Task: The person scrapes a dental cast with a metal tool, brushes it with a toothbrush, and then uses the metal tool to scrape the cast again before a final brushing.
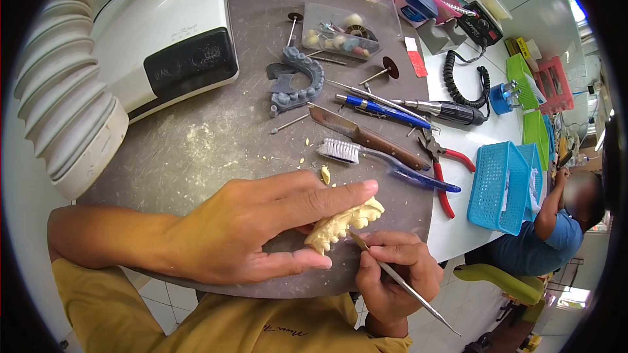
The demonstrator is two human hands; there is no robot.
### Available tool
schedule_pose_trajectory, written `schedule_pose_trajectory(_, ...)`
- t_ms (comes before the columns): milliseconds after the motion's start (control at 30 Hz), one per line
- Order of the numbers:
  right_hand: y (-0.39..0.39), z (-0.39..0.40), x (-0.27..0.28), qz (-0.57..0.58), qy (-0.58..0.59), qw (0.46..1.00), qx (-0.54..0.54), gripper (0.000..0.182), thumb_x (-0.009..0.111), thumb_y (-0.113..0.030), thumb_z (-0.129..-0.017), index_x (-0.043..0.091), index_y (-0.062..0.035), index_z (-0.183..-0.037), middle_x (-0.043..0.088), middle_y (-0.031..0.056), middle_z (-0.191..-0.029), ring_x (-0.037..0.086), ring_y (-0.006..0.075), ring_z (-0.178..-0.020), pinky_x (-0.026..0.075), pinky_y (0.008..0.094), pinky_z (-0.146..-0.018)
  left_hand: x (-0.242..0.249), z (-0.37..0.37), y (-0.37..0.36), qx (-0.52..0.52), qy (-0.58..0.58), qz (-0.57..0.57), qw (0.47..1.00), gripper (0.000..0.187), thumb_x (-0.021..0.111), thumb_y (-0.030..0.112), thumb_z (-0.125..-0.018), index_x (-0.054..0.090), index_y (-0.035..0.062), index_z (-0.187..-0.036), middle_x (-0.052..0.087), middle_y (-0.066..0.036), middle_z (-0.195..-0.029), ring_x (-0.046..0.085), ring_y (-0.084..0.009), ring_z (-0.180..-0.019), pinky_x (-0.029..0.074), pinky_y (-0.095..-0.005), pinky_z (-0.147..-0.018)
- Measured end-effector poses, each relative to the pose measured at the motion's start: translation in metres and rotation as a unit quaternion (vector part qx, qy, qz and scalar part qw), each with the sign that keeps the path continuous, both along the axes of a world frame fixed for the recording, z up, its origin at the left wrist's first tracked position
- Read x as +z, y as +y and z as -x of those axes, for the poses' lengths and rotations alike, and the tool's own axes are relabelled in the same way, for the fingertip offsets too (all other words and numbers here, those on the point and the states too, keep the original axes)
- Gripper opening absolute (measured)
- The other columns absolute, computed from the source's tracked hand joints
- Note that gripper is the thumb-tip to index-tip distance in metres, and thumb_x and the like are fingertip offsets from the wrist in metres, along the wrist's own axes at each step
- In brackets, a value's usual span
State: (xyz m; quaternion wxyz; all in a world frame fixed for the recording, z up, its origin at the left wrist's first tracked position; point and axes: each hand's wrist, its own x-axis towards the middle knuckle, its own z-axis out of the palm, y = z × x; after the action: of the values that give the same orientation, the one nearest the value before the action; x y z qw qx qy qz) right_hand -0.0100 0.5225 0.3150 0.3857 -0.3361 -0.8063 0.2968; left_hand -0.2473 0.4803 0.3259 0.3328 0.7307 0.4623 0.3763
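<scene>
My left hand (261,219) grips a cream-coloured dental cast (343,224) with a row of teeth along it, thumb at its near end and fingers over its far side. In my right hand (399,271) is a thin metal dental carver (409,287), held like a pen. Its flat tip meets the tooth edge of the cast, while the other end points down to the right. Beyond the left fingers lie pale shavings and a larger cream chip (325,174). A toothbrush (386,160) with white bristles rests just past the cast.
Farther back lie a knife (369,137), a blue pen (383,110), red-handled pliers (441,163), a rotary handpiece (451,111) and a grey dental model (297,82). A ribbed suction hose (72,91) stands left. Blue baskets (500,186) are right; beyond them sits a person (549,229).
</scene>
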Motion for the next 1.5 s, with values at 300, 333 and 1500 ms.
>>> schedule_pose_trajectory(300, -0.001, -0.004, -0.007, -0.015, 0.019, 1.000, 0.012, 0.018, 0.078, -0.004, -0.083, 0.062, 0.0003, -0.089, 0.074, 0.0217, -0.082, 0.074, 0.0232, -0.072, 0.059, 0.0300, -0.067, -0.001, -0.001, 0.000, -0.001, -0.021, -0.027, 0.999, 0.081, 0.094, 0.024, -0.071, 0.058, -0.0021, -0.139, 0.073, -0.014, -0.107, 0.068, -0.0236, -0.076, 0.057, -0.0319, -0.066)
schedule_pose_trajectory(333, 0.001, -0.005, -0.007, -0.028, 0.016, 0.999, 0.032, 0.022, 0.081, -0.001, -0.079, 0.063, -0.0008, -0.092, 0.076, 0.0190, -0.087, 0.075, 0.0236, -0.074, 0.060, 0.0294, -0.066, -0.003, -0.002, 0.000, -0.003, -0.020, -0.026, 0.999, 0.081, 0.094, 0.024, -0.071, 0.058, -0.0021, -0.139, 0.073, -0.014, -0.107, 0.068, -0.0236, -0.076, 0.057, -0.0319, -0.066)
schedule_pose_trajectory(1500, -0.012, -0.002, 0.006, -0.108, -0.074, 0.989, 0.073, 0.025, 0.083, 0.009, -0.073, 0.066, 0.0027, -0.090, 0.071, 0.0166, -0.094, 0.073, 0.0294, -0.078, 0.059, 0.0339, -0.067, -0.014, -0.024, -0.010, 0.038, -0.034, -0.136, 0.989, 0.074, 0.093, 0.025, -0.071, 0.061, 0.0024, -0.134, 0.073, -0.012, -0.096, 0.071, -0.0245, -0.075, 0.057, -0.0318, -0.064)
